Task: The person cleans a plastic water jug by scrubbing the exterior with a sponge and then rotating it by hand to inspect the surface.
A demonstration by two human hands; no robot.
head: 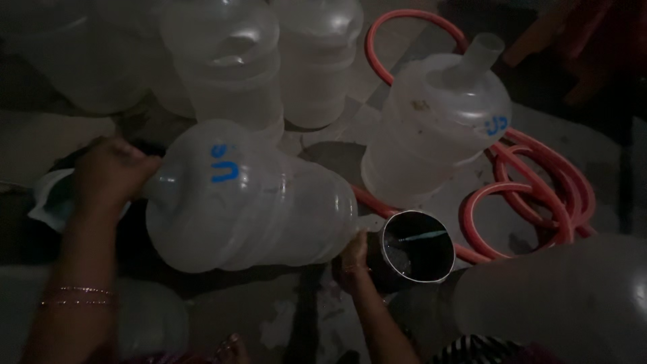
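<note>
dim floor (27,141) of pale paving, seen from above. several large translucent water jugs crowded across the top, one upright jug (438,128) at the right with its open neck pointing up. coiled red hose (539,182) looping behind and beside that jug.

in the middle, a big translucent jug (256,195) lying on its side, neck to the left, base to the right, blue marking on its shoulder. left hand (111,172) closed around the neck end, covering the mouth. right hand (354,259) pressed against the base edge, fingers curled, apparently also touching the small dark metal pot (416,246) just beside it; hard to tell in the gloom whether gripping the pot or only steadying the jug. thin bangles (77,296) on the left wrist.

judged as handling a tipped jug: best kept level with both ends supported, mouth sealed firmly by the palm, base held clear of the pot so nothing gets knocked over.
</note>
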